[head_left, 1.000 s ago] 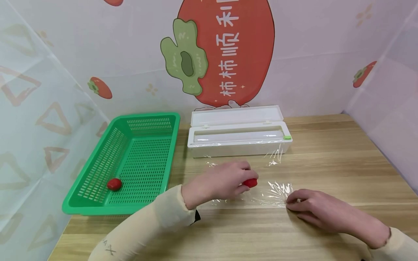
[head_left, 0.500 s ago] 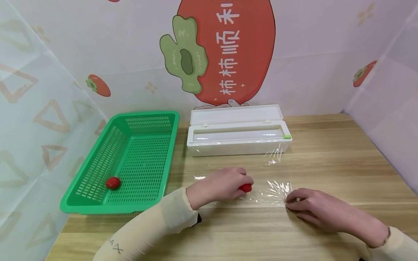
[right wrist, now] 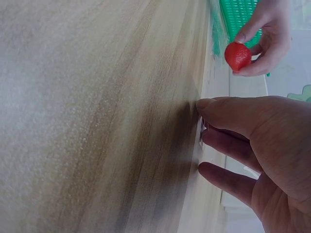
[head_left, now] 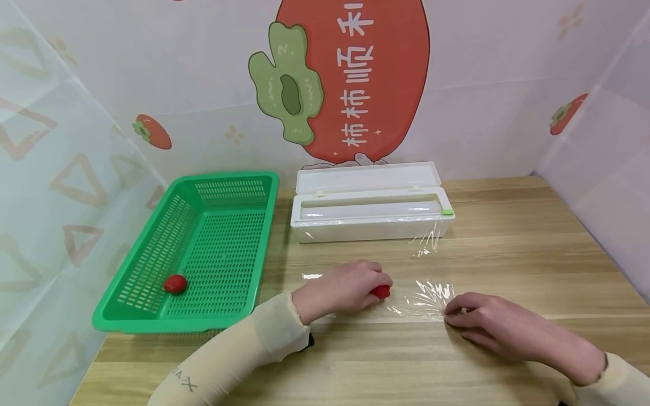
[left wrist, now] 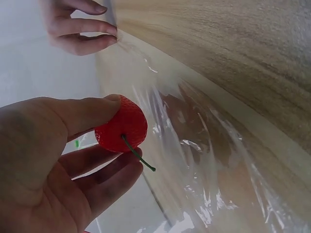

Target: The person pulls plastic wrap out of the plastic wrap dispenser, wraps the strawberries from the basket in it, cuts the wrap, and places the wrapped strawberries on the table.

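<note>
Between thumb and fingers, my left hand (head_left: 345,286) holds a red, bumpy lychee (left wrist: 121,125) with a thin green stem. The lychee is above a sheet of cling film (head_left: 431,296), which stretches out from the white dispenser box (head_left: 370,228). My right hand (head_left: 500,327) pinches the film's near edge low over the table, and creases fan out from its fingertips. In the right wrist view, the lychee (right wrist: 238,56) shows beyond the right thumb. The film is see-through, so its left part is hard to make out.
A green plastic basket (head_left: 269,225) stands at the left with one red fruit (head_left: 175,284) inside. The dispenser's lid (head_left: 368,177) is raised, and a film roll (head_left: 370,211) lies within. A printed backdrop closes off the wooden table (head_left: 513,225) at the back and sides.
My left hand has shifted slightly left and down with the lychee, then nearly stopped. My right hand stays in place on the film edge.
</note>
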Motion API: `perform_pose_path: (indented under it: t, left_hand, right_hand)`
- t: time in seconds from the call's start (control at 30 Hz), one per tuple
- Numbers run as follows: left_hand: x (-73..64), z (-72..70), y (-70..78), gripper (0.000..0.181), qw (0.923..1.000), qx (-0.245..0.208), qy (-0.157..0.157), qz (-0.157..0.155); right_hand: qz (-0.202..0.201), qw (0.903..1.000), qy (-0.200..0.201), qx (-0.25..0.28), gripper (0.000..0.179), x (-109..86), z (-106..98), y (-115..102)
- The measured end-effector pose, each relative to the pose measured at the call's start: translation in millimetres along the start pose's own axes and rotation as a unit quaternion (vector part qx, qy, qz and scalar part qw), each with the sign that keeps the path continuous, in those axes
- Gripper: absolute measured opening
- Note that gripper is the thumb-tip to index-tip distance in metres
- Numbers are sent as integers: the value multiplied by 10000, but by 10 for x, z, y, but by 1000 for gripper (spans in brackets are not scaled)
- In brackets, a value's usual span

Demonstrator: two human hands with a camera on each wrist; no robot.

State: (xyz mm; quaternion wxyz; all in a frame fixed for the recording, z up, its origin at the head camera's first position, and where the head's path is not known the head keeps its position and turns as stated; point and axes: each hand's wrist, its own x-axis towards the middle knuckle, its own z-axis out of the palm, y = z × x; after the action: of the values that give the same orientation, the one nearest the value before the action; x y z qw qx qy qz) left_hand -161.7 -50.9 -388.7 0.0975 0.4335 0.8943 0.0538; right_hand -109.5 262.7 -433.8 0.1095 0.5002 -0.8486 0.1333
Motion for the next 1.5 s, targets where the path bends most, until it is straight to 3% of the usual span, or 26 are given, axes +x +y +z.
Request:
perform_pose_path:
  t: [0.57,1.0,1.23,1.5]
  left_hand:
    - [37,56,-35,15,9998,-5,-116,-129]
    - [25,106,-45,12,9999,86,74,-26]
    - [26,125,-63,21,9999,-41,104,-40]
    - [28,142,-88,17,9996,-193,92,-161]
  right_hand:
    - [35,10000,-12,10,27,-1,4,-1]
    - [79,10000,-35,-51,24,31,11,0]
    - [-140,9998,122,88,18,195,-28,53]
    - [346,9950,-128,931,19,487,-206,123]
